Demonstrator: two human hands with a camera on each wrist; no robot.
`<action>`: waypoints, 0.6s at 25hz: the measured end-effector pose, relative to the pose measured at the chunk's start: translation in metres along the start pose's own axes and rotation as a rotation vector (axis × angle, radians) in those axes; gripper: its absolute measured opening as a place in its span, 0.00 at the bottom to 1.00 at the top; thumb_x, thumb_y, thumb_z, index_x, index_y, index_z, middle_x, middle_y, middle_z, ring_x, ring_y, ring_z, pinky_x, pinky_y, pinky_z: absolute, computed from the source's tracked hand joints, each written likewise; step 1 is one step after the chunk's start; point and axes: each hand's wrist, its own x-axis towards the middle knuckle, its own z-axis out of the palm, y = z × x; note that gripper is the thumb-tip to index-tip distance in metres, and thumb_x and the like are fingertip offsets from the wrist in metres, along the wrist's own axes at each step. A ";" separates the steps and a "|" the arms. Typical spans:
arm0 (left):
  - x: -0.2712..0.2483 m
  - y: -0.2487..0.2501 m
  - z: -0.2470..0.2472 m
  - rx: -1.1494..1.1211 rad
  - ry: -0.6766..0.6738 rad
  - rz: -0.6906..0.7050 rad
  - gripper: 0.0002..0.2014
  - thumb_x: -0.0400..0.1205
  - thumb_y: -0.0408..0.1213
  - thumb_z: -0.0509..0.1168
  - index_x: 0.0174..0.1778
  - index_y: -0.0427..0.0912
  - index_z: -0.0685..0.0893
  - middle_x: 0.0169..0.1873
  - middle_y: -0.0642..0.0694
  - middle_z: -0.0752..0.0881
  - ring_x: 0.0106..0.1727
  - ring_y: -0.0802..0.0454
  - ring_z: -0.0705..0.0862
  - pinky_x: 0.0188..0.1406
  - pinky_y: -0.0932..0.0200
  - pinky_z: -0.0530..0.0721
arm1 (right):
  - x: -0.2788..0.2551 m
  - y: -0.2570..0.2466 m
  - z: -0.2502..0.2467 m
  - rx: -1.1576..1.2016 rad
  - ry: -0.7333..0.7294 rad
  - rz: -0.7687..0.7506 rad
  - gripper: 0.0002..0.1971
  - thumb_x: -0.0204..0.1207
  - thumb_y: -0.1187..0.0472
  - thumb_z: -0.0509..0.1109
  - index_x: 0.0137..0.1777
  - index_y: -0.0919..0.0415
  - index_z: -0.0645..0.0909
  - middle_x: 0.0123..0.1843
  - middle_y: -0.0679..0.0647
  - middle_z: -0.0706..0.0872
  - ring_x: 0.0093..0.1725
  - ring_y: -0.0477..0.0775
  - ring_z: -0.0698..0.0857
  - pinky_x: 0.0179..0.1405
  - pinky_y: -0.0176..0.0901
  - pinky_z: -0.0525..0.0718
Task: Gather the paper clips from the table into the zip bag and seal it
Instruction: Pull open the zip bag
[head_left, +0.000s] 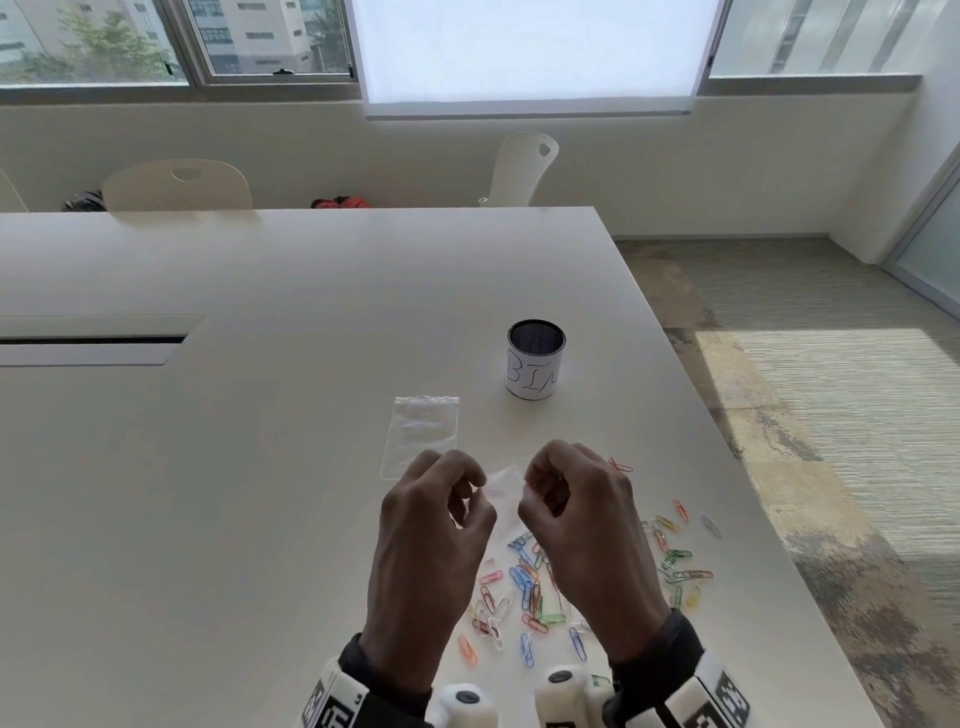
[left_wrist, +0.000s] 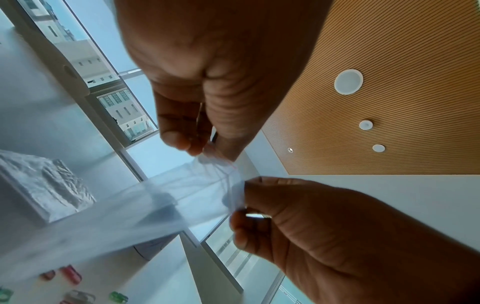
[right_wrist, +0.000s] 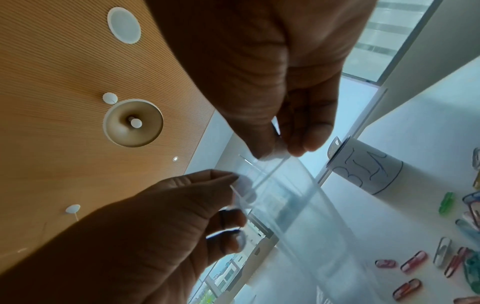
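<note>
Left hand (head_left: 426, 525) and right hand (head_left: 582, 525) each pinched the mouth of a small clear zip bag (head_left: 501, 480), fingers (head_left: 447, 462) curled. It hung over the table (head_left: 260, 467), on the BIN cup's (head_left: 535, 366) near side; paper clips (head_left: 530, 587) lay further from the cup.
</note>
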 end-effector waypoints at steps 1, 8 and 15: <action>0.001 0.000 -0.002 -0.001 0.034 -0.015 0.12 0.79 0.28 0.79 0.44 0.50 0.87 0.38 0.57 0.85 0.35 0.59 0.87 0.37 0.66 0.87 | 0.000 0.000 -0.001 -0.017 0.011 0.011 0.09 0.78 0.62 0.79 0.44 0.51 0.81 0.41 0.41 0.84 0.38 0.40 0.85 0.37 0.26 0.82; -0.003 0.010 -0.003 -0.112 0.070 -0.052 0.10 0.84 0.34 0.77 0.48 0.53 0.85 0.30 0.55 0.88 0.31 0.58 0.91 0.33 0.64 0.90 | -0.006 -0.005 0.002 0.118 -0.150 0.121 0.19 0.77 0.50 0.79 0.58 0.45 0.71 0.44 0.44 0.82 0.35 0.42 0.83 0.34 0.37 0.85; -0.005 0.003 -0.005 -0.021 0.066 -0.023 0.16 0.77 0.26 0.80 0.44 0.52 0.85 0.32 0.54 0.82 0.34 0.52 0.85 0.35 0.61 0.85 | -0.006 0.004 0.002 0.052 -0.046 0.092 0.11 0.80 0.61 0.74 0.54 0.48 0.75 0.43 0.46 0.82 0.40 0.45 0.84 0.38 0.43 0.90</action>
